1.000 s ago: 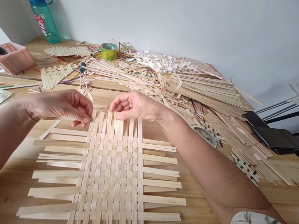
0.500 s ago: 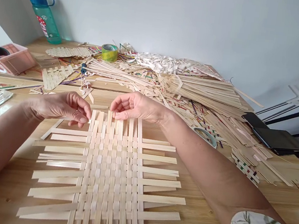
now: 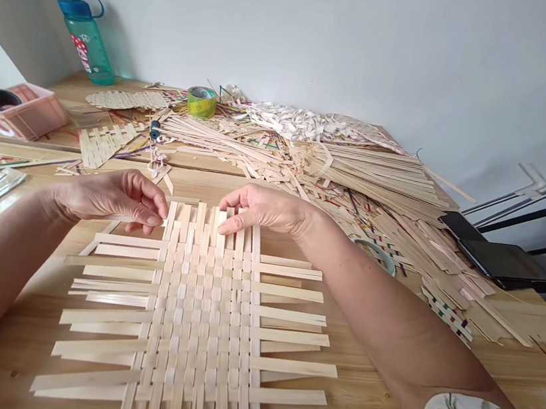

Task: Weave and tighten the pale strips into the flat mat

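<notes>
The left hand [image 3: 110, 198] pinches a thin strip [image 3: 105, 216] in its fingers. The right hand [image 3: 265, 210] has its fingers spread on top of the woven mat [image 3: 200, 302], which lies on the wooden counter [image 3: 367, 405]. Behind are big piles of strips [image 3: 372, 171], a roll of tape [image 3: 201, 102], a green bottle [image 3: 88, 46] and a white wall [image 3: 325, 37].

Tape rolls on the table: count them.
2: a yellow-green roll at the back among the loose strips, and a pale roll just beyond the right forearm. Others may be hidden under the strips.
</notes>
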### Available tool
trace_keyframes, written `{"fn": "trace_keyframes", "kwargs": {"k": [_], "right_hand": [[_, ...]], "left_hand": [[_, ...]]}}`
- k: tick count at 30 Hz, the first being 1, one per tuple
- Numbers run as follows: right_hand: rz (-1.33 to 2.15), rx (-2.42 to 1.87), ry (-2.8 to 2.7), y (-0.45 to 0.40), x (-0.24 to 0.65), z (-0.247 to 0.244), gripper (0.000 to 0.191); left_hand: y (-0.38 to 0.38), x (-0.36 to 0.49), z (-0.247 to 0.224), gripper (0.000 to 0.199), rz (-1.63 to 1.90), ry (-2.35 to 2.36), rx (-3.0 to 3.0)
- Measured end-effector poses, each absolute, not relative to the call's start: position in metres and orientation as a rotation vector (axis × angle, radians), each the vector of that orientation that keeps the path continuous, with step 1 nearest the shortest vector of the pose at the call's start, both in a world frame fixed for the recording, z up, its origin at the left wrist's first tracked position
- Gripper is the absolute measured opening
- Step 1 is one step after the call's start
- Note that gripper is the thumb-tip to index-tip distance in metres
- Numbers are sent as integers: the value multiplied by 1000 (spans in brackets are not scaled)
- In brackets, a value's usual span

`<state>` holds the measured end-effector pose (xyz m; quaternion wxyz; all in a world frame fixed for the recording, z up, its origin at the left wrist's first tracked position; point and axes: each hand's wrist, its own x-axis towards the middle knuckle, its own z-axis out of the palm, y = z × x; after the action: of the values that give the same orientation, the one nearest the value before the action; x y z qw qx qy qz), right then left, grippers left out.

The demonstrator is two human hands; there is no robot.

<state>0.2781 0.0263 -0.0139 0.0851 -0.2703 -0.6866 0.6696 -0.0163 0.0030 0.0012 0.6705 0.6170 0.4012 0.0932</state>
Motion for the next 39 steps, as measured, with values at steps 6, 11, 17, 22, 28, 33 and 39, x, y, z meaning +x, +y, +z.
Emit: {"fn": "trace_keyframes", "kwargs": {"k": [6,11,17,22,28,33,39], "right_hand": [[2069,-796,-1891,23,274,-12,18],[2164,-791,-1660,23,272,-18,22],[2208,-724,-1594,24,270,-24,25],[2239,-669,-1573,27,272,-26,22],[2300,-652,-1545,29,270,-31,17],[2285,-606,-1539,28,269,-31,16],[2301,-615,-1556,27,269,-31,13]], "left_hand": [[3,-19,5,18,224,922,1403],[5,-23,-2,17,252,928,1411],[6,-23,-7,14,242,901,1437],[4,-21,-5,13,233,880,1446],[5,-24,-5,12,261,867,1430],[6,-27,-3,15,259,879,1437],[7,-27,-5,15,263,880,1439]]}}
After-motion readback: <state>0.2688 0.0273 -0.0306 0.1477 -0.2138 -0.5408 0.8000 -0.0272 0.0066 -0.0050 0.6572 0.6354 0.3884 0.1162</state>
